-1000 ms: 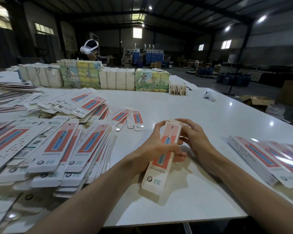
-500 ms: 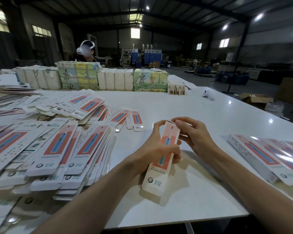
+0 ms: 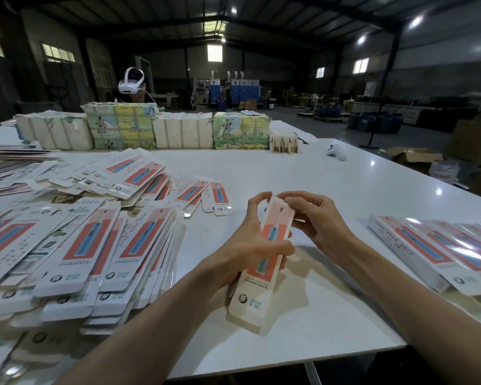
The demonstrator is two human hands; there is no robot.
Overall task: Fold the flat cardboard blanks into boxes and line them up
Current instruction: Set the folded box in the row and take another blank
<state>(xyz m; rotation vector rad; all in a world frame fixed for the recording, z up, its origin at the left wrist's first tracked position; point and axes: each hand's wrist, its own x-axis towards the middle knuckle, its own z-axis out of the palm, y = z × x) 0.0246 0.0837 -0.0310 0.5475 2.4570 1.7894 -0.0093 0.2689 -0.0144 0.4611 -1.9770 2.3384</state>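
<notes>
Left hand (image 3: 247, 245) and right hand (image 3: 320, 226) grip one box (image 3: 254, 290)

Fingers curl round its middle and pinch its far end, holding it tilted over the worktop (image 3: 303, 173). Flat blanks (image 3: 81, 245) heap just left; finished boxes (image 3: 428, 245) lie right; wrapped bundles (image 3: 181, 130) line the far side

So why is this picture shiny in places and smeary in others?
Head view: ceiling lamps leave bright spots on the glossy white table and glare on the row of folded white cardboard boxes; the flat white cardboard blanks blur toward the lower left corner; the held cardboard box looks sharper; the wide lens bows the table edge.
</notes>
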